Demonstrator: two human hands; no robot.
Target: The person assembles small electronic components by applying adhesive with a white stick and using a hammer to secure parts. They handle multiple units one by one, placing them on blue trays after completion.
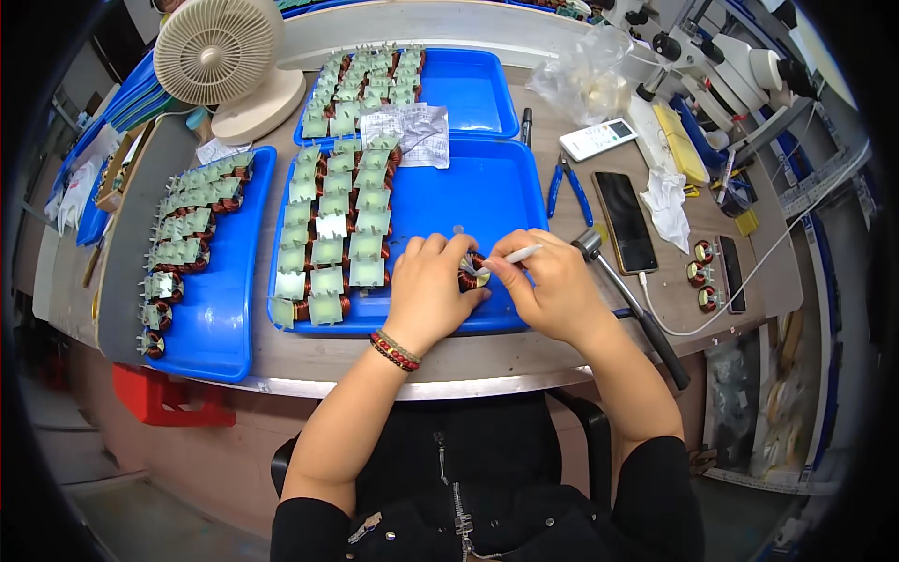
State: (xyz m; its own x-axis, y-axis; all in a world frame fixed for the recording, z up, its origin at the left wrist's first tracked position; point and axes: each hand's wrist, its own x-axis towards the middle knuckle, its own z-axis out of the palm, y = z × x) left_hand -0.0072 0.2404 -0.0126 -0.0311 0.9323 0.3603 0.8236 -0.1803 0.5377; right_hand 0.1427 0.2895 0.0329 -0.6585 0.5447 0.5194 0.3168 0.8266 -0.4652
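Over the near edge of the middle blue tray [468, 192], my left hand [429, 286] is closed around a copper-wound toroidal coil [467, 279], its fingers covering part of it. My right hand [552, 286] pinches a slim white pen-like stick [523, 254] beside the coil; whether its tip touches the winding I cannot tell. To the left in the same tray stand rows of coils with pale green square boards [327, 252] on them. A bead bracelet [395, 351] circles my left wrist.
More board-topped coils fill part of a left blue tray [211, 318] and a far blue tray [468, 94]. Right of my hands lie a hammer [646, 323], blue-handled pliers [569, 192], a phone [626, 220] with a white cable, and three loose coils [700, 273]. A fan [220, 56] stands far left.
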